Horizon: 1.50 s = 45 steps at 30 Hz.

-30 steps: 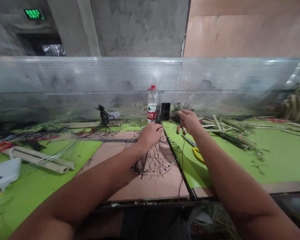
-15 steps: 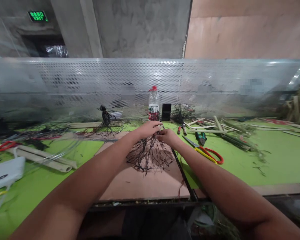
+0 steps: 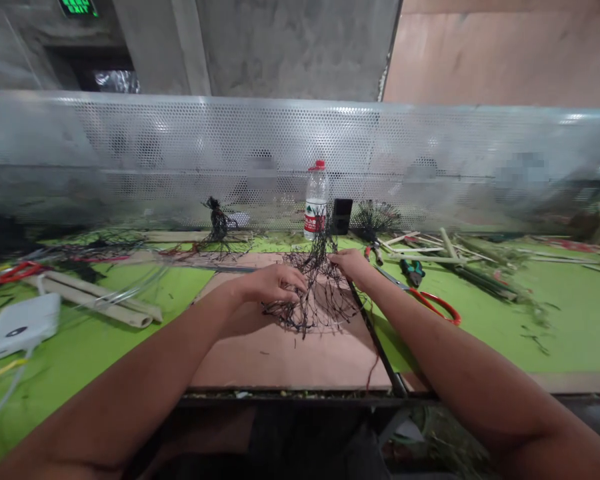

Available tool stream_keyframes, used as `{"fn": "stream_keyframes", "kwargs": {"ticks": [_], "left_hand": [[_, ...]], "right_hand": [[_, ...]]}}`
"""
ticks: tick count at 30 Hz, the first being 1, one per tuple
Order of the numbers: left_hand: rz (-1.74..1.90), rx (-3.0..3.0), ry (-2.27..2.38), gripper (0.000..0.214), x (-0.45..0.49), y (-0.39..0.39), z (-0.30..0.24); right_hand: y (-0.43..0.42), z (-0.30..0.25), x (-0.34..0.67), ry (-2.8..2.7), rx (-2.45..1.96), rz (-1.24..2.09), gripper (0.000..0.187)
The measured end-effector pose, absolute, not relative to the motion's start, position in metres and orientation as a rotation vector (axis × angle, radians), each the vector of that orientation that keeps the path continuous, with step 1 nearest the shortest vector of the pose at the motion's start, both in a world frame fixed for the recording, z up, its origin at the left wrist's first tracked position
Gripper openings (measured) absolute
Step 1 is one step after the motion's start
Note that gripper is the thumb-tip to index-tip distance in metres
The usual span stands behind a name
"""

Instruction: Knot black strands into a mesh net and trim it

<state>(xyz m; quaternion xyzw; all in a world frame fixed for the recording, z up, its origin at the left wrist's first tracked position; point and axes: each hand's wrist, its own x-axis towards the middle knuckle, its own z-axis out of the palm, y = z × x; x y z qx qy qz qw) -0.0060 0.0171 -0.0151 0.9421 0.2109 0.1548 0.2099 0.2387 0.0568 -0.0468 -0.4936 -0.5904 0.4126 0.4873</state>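
A bundle of thin, dark, branching wire-like strands [image 3: 320,250] stands upright on the brown board [image 3: 280,363], gathered in the middle and fanned out at the bottom. At its right side, my right hand [image 3: 353,265] has its fingers pinched against the gathered part; the fingertips are partly hidden among the strands. My left hand [image 3: 275,283] is by the lower left strands, fingers curved with the thumb apart from them. Whether its fingertips touch a strand is hard to make out.
Behind stand a red-capped bottle [image 3: 316,207], a dark phone [image 3: 342,217] and similar dark bundles [image 3: 217,220]. To the right lie red-handled scissors [image 3: 437,303], pliers [image 3: 411,272] and plant strips [image 3: 485,283]. Bamboo pieces [image 3: 100,303] and a white device [image 3: 23,327] lie left.
My left hand has come off the top of the bundle and moved down and left, uncovering the upper strands. My right hand stays at the bundle's side. The view has tilted slightly downward.
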Motion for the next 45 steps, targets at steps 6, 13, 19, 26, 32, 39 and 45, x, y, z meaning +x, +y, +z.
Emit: {"fn": "stream_keyframes", "kwargs": {"ticks": [6, 13, 19, 26, 32, 39, 45], "left_hand": [[0.377, 2.715, 0.543, 0.031, -0.006, 0.019, -0.025], [0.375, 2.823, 0.502, 0.028, -0.005, 0.021, -0.03], [0.271, 2.911, 0.628, 0.017, -0.003, 0.018, -0.031], [0.185, 2.837, 0.695, 0.017, -0.006, 0.023, -0.035], [0.129, 2.807, 0.753, 0.019, -0.009, 0.026, -0.038], [0.267, 2.876, 0.667, 0.012, -0.005, 0.021, -0.032], [0.504, 2.96, 0.593, 0.02, -0.004, 0.021, -0.029]], "right_hand": [[0.048, -0.036, 0.241, -1.554, -1.466, 0.61, 0.032], [0.005, -0.01, 0.234, -1.514, -1.176, 0.366, 0.023], [-0.03, -0.009, 0.214, -2.139, -0.762, 0.701, 0.02], [-0.014, -0.04, 0.193, -2.44, -1.13, 0.577, 0.019], [-0.004, -0.058, 0.193, -2.445, -1.124, 0.502, 0.024], [0.003, -0.071, 0.189, -2.446, -1.24, 0.353, 0.016], [0.004, -0.072, 0.186, -2.536, -1.193, 0.242, 0.013]]}}
